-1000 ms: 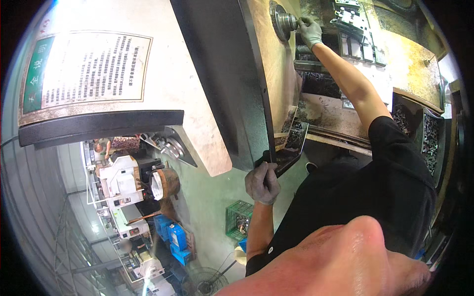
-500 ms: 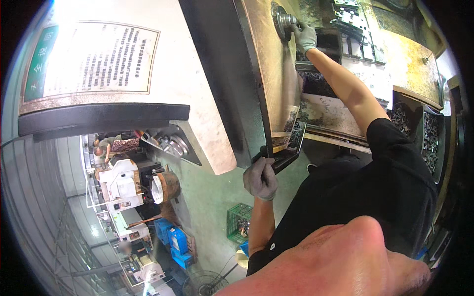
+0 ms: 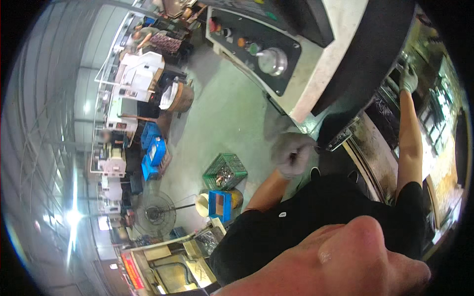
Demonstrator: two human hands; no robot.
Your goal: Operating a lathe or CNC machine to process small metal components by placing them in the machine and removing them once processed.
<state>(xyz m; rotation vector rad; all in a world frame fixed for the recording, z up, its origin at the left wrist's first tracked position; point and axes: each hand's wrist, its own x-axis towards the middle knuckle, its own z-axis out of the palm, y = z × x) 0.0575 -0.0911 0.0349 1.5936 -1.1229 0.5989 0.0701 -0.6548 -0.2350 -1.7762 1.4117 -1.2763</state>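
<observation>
My left hand (image 3: 295,154), in a grey glove, hangs in front of the machine below the lower corner of its dark door (image 3: 363,64). Its fingers curl into a blurred loose fist; whatever is inside, if anything, stays hidden. My right hand (image 3: 408,79), also gloved, reaches at arm's length into the machine's work space at the far right. Its fingers point away and look closed near the dim spindle area, but what they hold is too small to make out. Below that hand lies a dark chip trough (image 3: 384,114).
The machine's control panel (image 3: 261,56), with coloured buttons and a round dial, juts out ahead. On the green floor stand a green crate (image 3: 225,170) of parts, a blue bin (image 3: 219,204) and a large fan (image 3: 155,213). Across the aisle, a person (image 3: 148,39) is near other machines.
My view has swung left, so the machine sits farther right and the control panel shows. My left hand, earlier closed at the door's lower corner, now appears lower and blurred.
</observation>
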